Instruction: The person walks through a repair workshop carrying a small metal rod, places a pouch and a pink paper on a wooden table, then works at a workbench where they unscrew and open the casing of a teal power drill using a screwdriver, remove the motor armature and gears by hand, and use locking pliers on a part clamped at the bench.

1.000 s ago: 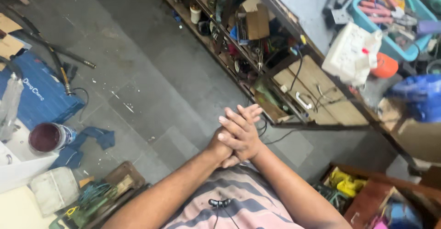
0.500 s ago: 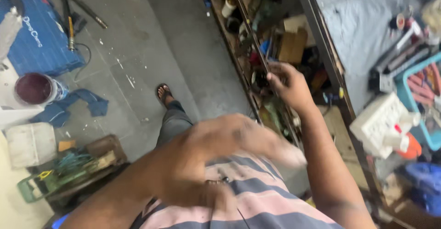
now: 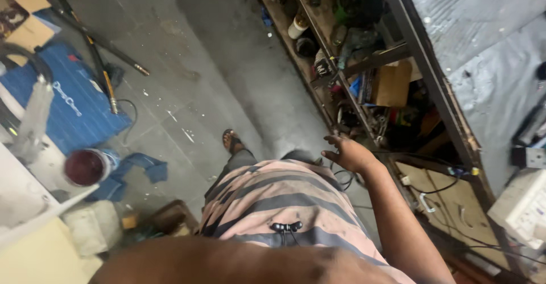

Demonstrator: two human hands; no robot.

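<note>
My right hand [image 3: 350,153] reaches forward at the lower edge of a dark metal shelf frame [image 3: 364,68]. Its fingers are spread and it holds nothing. It hangs just above a tangle of black cable [image 3: 344,177]. Only my left forearm [image 3: 227,261] shows, lying blurred across the bottom of the view; the left hand itself is hidden. Below me are my striped pink and grey shirt [image 3: 273,196] with a small black clip [image 3: 286,226], and my sandalled foot [image 3: 232,142] on the grey floor.
The shelf holds a cardboard box [image 3: 389,85], a white can [image 3: 297,27] and cluttered tools. A wooden panel [image 3: 438,198] and a white box [image 3: 523,204] lie at the right. On the left are a blue case [image 3: 74,105], long metal rods [image 3: 96,39], a red-filled bucket [image 3: 85,167] and a blue cloth [image 3: 142,170].
The hands were clasped together, then came apart. My right hand went out toward the shelf and my left arm swung down across the bottom of the view. The camera tilted further down.
</note>
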